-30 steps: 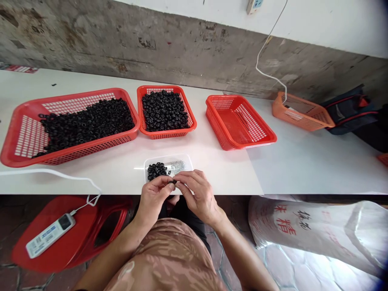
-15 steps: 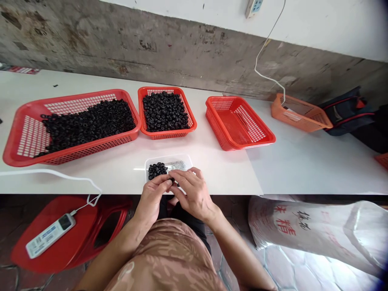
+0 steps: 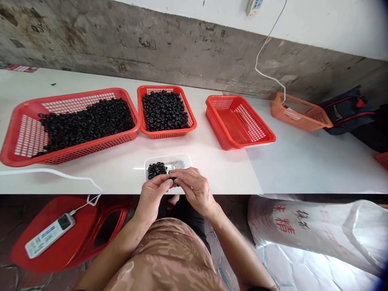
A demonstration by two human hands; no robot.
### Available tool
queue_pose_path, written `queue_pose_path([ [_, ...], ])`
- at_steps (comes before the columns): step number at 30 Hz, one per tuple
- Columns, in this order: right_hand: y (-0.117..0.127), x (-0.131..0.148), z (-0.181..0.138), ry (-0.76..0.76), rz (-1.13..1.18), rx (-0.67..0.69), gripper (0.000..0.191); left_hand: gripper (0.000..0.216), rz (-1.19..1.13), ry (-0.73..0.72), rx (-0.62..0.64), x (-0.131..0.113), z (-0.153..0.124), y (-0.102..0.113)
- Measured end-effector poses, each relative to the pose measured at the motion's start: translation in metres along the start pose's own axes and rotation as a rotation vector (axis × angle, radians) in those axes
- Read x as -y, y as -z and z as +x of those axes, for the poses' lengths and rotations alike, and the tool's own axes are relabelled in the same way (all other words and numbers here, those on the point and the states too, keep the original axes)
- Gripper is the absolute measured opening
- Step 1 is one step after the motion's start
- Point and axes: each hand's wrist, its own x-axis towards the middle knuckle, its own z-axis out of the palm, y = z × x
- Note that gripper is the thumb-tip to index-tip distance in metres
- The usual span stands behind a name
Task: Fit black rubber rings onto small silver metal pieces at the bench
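Observation:
My left hand (image 3: 154, 197) and my right hand (image 3: 195, 189) meet over the table's front edge, fingertips pinched together on one small black ring (image 3: 173, 179). Fingers cover most of that ring. Just beyond them sits a clear plastic tray (image 3: 147, 161), partly hidden by my hands. Its left side holds a heap of small black rings (image 3: 157, 169), and its right side holds tiny shiny silver pieces (image 3: 177, 164), too small to name.
Two red baskets, a long one (image 3: 68, 157) and a smaller one (image 3: 169, 133), hold many black rings. Further right stand a red basket (image 3: 242, 137) and an orange basket (image 3: 303, 115). A power strip (image 3: 50, 235) lies on a red stool (image 3: 72, 246); a white sack (image 3: 318, 230) stands below right.
My right hand's fingers have closed in on the small black ring, thumb now nearer my left thumb. The view has shifted very slightly.

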Motion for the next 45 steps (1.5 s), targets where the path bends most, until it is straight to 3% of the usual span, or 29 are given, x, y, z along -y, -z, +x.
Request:
queue_pose_path([
  [6,-0.026,0.003,-0.016,-0.131,0.042,-0.247,0.024,0.015,0.026,-0.003,0.064,0.001,0.001,0.002],
  [9,-0.033,0.003,-0.019,-0.186,0.095,-0.3,0.023,0.021,-0.011,0.059,0.135,0.004,0.003,0.007],
  [16,-0.017,0.0,-0.013,-0.163,0.167,-0.152,0.024,0.025,-0.1,0.175,0.167,0.008,0.006,0.013],
  [25,-0.012,0.005,-0.018,-0.043,-0.067,-0.101,0.026,0.014,-0.045,0.101,0.113,0.007,0.007,0.013],
  [36,-0.006,0.004,-0.007,-0.092,0.083,-0.047,0.021,0.013,0.024,0.049,0.11,0.002,0.004,0.015],
  [45,0.004,0.003,-0.003,0.065,-0.123,0.0,0.024,0.013,0.074,0.017,0.099,0.005,0.003,0.016],
])
